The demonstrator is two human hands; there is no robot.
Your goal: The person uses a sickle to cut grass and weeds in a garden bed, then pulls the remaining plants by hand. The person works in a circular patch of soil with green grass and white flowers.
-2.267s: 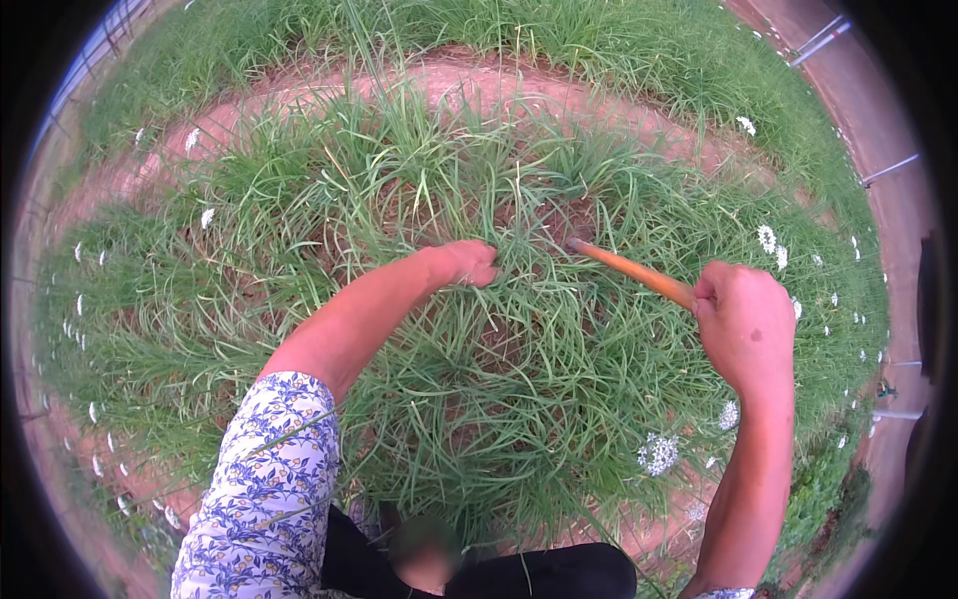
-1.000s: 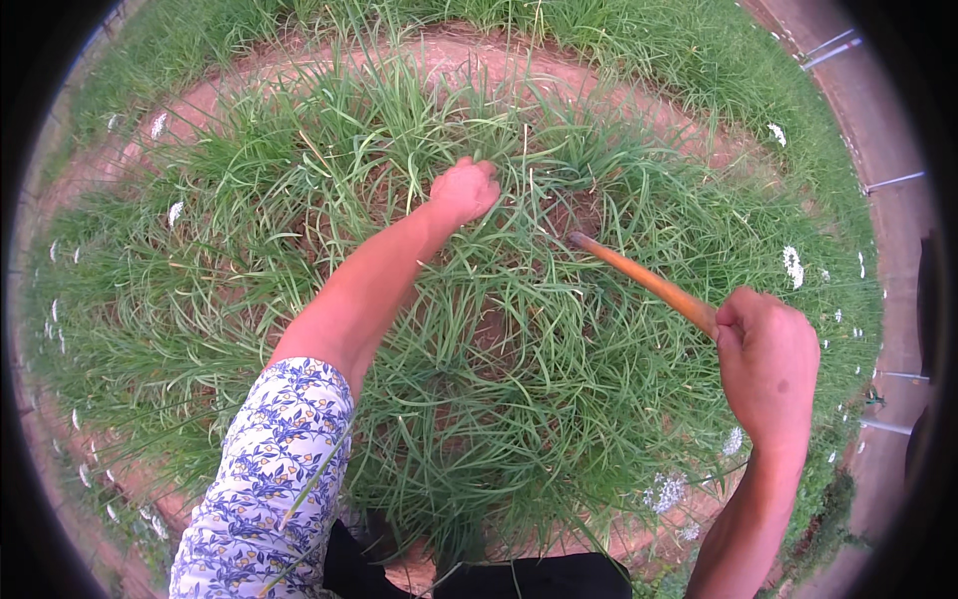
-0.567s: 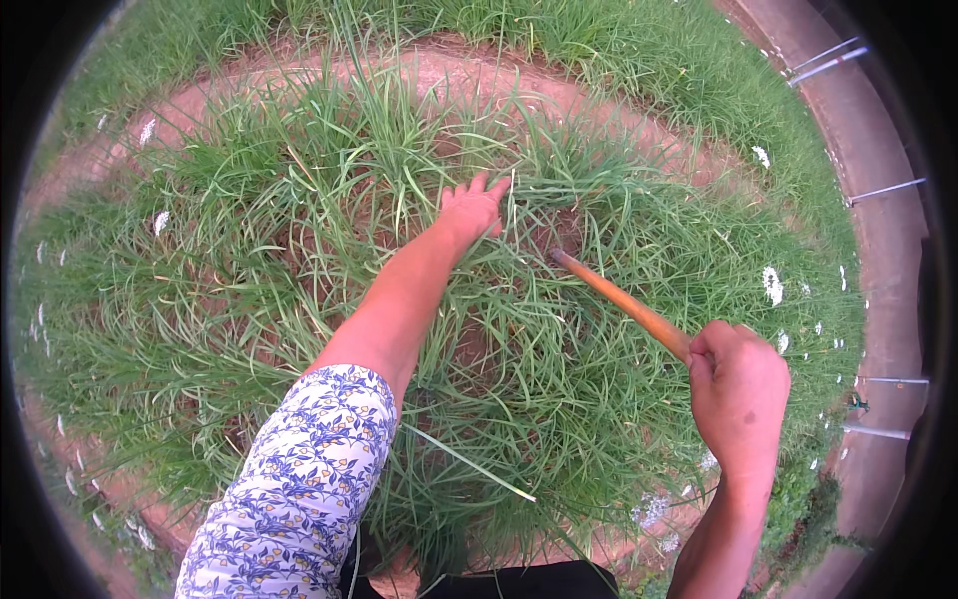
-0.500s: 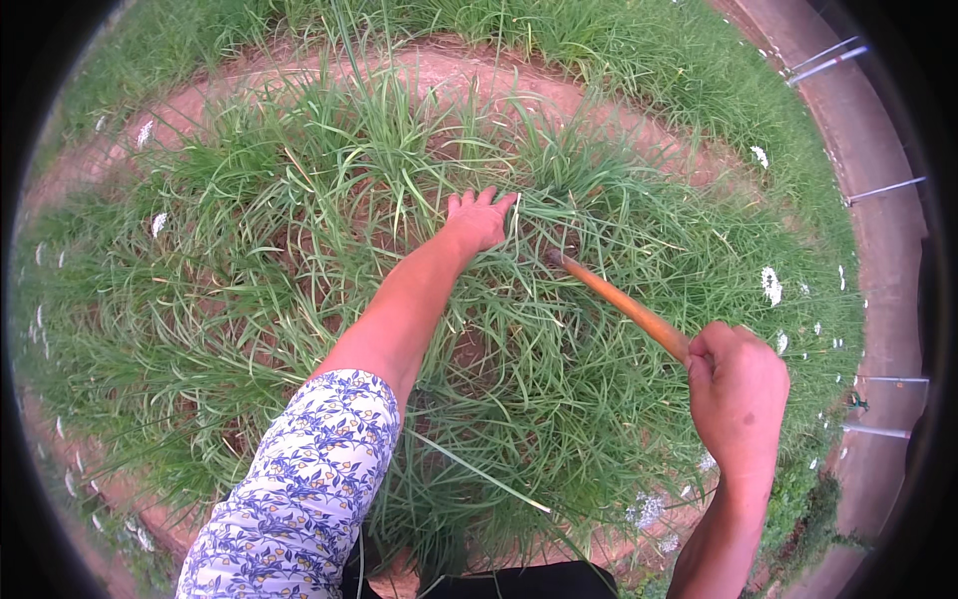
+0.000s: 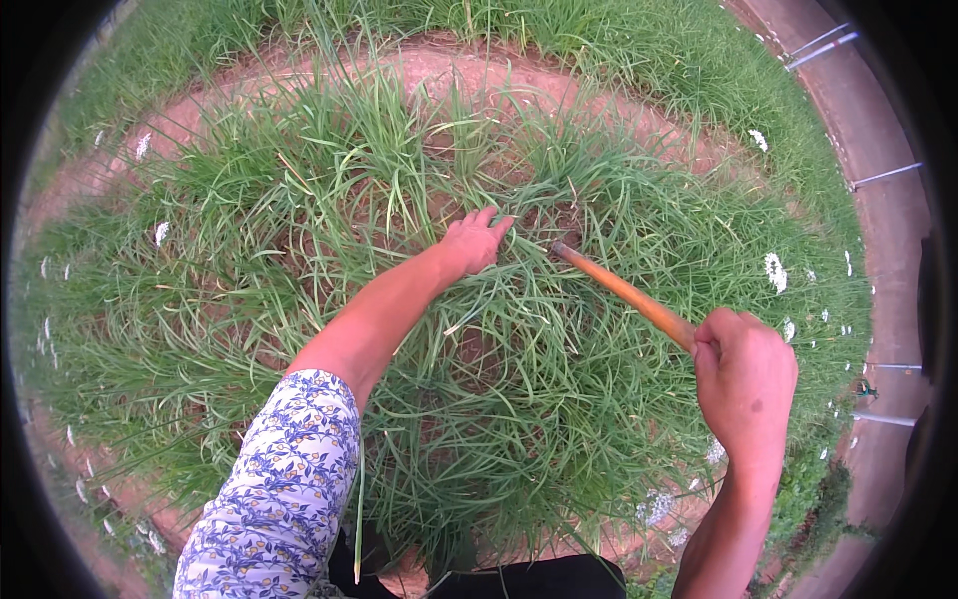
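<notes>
Green long-bladed grass clump (image 5: 479,399) fills a round bed ringed by bare reddish soil (image 5: 559,100). Reaching in from a blue-flowered white sleeve (image 5: 279,489), the left hand (image 5: 471,243) lies released, fingers spread on the blades. Clenched, the right hand (image 5: 743,374) grips an orange wooden tool handle (image 5: 624,293), whose far end is buried in grass just beside the left fingertips.

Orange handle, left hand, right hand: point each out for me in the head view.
orange handle (image 5: 624,292), head view, middle of the shaft.
left hand (image 5: 471,243), head view, back of the hand.
right hand (image 5: 746,379), head view, back of the fist.
</notes>
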